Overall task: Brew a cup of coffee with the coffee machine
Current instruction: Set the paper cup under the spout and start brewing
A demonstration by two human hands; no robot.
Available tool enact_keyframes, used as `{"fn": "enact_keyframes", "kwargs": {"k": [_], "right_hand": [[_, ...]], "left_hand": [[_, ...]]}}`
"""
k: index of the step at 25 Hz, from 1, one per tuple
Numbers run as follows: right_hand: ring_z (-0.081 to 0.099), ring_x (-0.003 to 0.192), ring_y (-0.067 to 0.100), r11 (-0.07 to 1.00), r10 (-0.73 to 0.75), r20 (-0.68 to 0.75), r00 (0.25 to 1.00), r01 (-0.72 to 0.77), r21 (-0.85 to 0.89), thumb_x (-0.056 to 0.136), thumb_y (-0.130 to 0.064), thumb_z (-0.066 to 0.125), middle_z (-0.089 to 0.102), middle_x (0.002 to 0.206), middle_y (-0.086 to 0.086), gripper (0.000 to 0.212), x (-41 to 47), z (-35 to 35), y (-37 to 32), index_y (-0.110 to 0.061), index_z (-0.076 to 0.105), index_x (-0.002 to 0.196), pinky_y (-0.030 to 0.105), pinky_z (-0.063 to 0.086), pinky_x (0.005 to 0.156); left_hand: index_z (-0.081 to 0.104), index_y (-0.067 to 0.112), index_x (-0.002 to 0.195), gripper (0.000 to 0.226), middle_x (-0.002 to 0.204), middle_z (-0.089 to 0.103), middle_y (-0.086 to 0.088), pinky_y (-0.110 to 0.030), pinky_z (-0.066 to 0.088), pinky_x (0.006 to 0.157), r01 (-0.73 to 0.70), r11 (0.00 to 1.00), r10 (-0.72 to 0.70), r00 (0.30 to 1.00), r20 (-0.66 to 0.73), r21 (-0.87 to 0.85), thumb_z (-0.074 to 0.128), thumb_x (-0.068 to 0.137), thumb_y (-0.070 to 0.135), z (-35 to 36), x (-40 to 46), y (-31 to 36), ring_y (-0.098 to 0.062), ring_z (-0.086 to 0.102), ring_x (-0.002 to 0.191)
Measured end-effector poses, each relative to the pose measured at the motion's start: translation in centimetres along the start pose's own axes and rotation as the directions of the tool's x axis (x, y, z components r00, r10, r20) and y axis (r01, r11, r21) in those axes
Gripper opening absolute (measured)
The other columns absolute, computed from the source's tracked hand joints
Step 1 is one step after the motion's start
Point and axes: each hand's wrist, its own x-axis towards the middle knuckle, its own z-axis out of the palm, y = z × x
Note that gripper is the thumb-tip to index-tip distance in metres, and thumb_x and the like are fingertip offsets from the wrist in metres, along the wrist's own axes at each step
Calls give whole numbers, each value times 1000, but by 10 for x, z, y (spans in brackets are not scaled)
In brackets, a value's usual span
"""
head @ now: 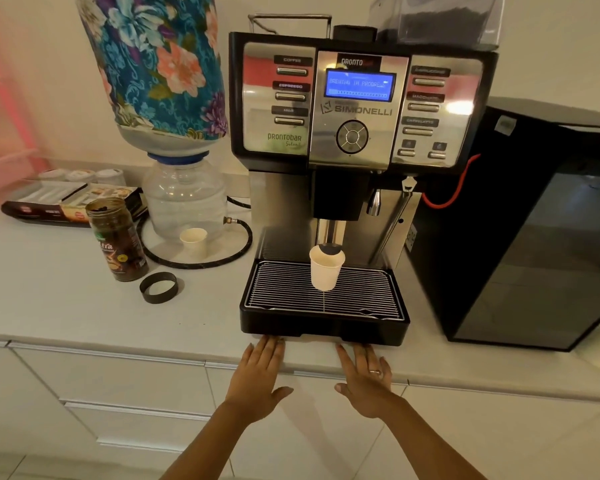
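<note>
We see the counter (pixel 84 306) carrying the coffee machine (pixel 357 133) toward its right end, display (pixel 359 85) reading "BREWING IN PROGRESS". The drip tray (pixel 323 317) sits near the counter's front edge; on its grille stands the paper cup (pixel 325 271), upright, directly under the spout (pixel 330 237). Left of the machine stand a water bottle (pixel 184 199), a coffee jar (pixel 116 237) and a second small cup (pixel 194 241) — a black ring (pixel 158 287) lies just beside the jar. Our left hand (pixel 258 375) and right hand (pixel 366 379) rest flat on the front edge, fingers straight, holding nothing.
</note>
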Motion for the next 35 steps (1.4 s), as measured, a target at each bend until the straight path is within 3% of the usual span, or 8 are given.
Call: {"fn": "enact_keyframes", "kwargs": {"k": [3, 6, 19, 23, 27, 30, 32, 35], "right_hand": [[-17, 143, 29, 1000, 0, -2, 1000, 0, 1, 96, -49, 35, -20, 156, 7, 76, 1, 0, -1, -30, -20, 145, 51, -5, 112], [-19, 142, 30, 1000, -2, -12, 1000, 2, 17, 96, -49, 36, -21, 155, 8, 77, 0, 3, -1, -30, -18, 146, 52, -7, 112], [-14, 143, 33, 999, -16, -65, 998, 18, 27, 94, -49, 42, -16, 157, 10, 81, -1, 6, -1, -27, -16, 147, 54, -4, 112], [-12, 143, 33, 1000, -10, -85, 996, 11, 12, 93, -50, 43, -14, 157, 10, 82, -2, 7, -1, -27, -15, 147, 54, -3, 112], [-12, 143, 33, 1000, -5, -76, 997, 6, 11, 94, -49, 42, -15, 157, 8, 81, -2, 5, -2, -28, -15, 147, 54, -3, 112], [-12, 143, 32, 1000, -4, -74, 997, 5, 13, 94, -48, 42, -15, 157, 8, 81, -1, 4, -3, -28, -16, 147, 54, -3, 112], [-12, 144, 32, 1000, 1, -77, 997, 0, 14, 94, -48, 42, -14, 157, 8, 81, -1, 4, -3, -28, -16, 147, 54, -3, 112], [-11, 144, 32, 1000, 6, -82, 997, -5, 13, 94, -48, 43, -13, 158, 7, 81, -2, 4, -4, -28, -16, 147, 53, -3, 112]], "left_hand": [[47, 5, 137, 98, 140, 50, -14, -51, 43, 99, -23, 999, 23, 1000, -3, 28, 68, 63, 66, -1, -1, 4, -34, 46, 130], [49, 3, 136, 109, 138, 51, -17, -52, 42, 98, -9, 999, 8, 1000, 8, 33, 81, 46, 58, -2, -1, 8, -36, 47, 128], [49, 7, 133, 109, 135, 55, -14, -52, 42, 97, 38, 999, -38, 999, 24, -20, 80, 40, 54, 0, 2, 13, -35, 51, 124], [41, 8, 136, 112, 136, 54, -14, -51, 25, 112, 35, 999, -35, 999, 28, -33, 75, 42, 60, 4, 2, 11, -36, 50, 126], [41, 9, 135, 111, 135, 55, -13, -54, 32, 105, 40, 997, -36, 997, 71, -63, 73, 43, 63, 1, 3, 10, -35, 51, 124], [40, 8, 137, 111, 137, 53, -14, -48, 12, 113, 27, 998, -22, 997, 72, -61, 72, 46, 62, 3, 2, 8, -36, 49, 126], [38, 8, 137, 111, 137, 53, -14, -51, 20, 113, 26, 998, -22, 998, 64, -58, 72, 47, 63, 3, 2, 9, -36, 50, 126], [38, 9, 136, 112, 134, 56, -13, -55, 41, 97, 35, 996, -31, 998, 53, -76, 74, 46, 65, 0, 4, 11, -35, 52, 123]]}}
